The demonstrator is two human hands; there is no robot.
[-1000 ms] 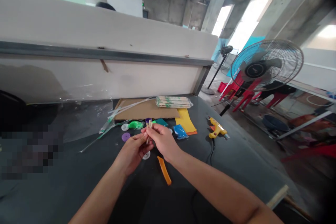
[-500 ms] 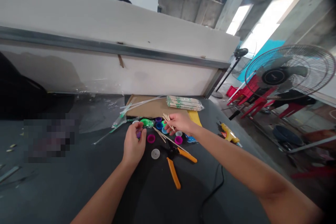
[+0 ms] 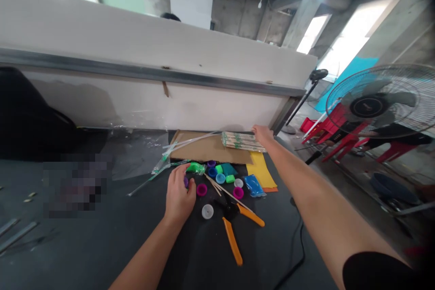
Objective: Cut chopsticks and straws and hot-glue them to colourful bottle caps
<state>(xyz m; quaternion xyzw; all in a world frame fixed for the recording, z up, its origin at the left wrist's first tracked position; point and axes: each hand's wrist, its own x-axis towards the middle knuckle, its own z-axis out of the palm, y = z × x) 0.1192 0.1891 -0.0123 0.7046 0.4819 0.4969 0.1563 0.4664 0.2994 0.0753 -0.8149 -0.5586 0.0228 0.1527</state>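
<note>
My left hand (image 3: 180, 195) rests on the dark table, fingers loosely curled and thumb apart, holding nothing I can see. Beside its fingers are a purple cap (image 3: 186, 182) and a green packet (image 3: 196, 168). My right hand (image 3: 263, 136) reaches to the right end of a clear pack of wrapped wooden sticks (image 3: 239, 140). Its fingers are bent down and partly hidden, and what they hold does not show. Between the hands lie loose wooden sticks (image 3: 217, 186), a magenta cap (image 3: 201, 190), a blue cap (image 3: 220, 178), a white cap (image 3: 207, 211) and orange-handled pliers (image 3: 233, 241).
A cardboard sheet (image 3: 200, 145) lies at the back, below a white partition (image 3: 217, 108). Yellow sheets (image 3: 263, 172) and a blue packet (image 3: 254, 186) are near my right forearm. A black cable (image 3: 301, 249) runs along the right. A fan (image 3: 369, 106) stands beyond the table.
My right hand has moved back and right, from above the caps to the pack's end. The wooden sticks it held no longer show. The left hand stays by the purple cap.
</note>
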